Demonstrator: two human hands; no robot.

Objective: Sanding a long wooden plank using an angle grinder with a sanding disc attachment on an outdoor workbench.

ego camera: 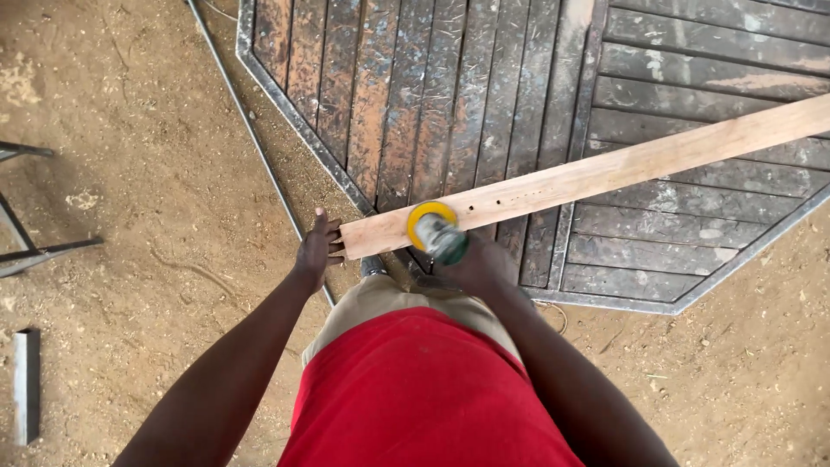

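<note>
A person in a red shirt works a plank (596, 173) laid across a metal gate (450, 95) that lies flat on sandy ground. The left hand (317, 251) closes on the plank's near end, fingers curled over its edge. The right hand (484, 268) grips a grinder (437, 232), its yellow disc pressed on the plank just beside that end. A steel bar (26, 385) lies well left of the plank.
</note>
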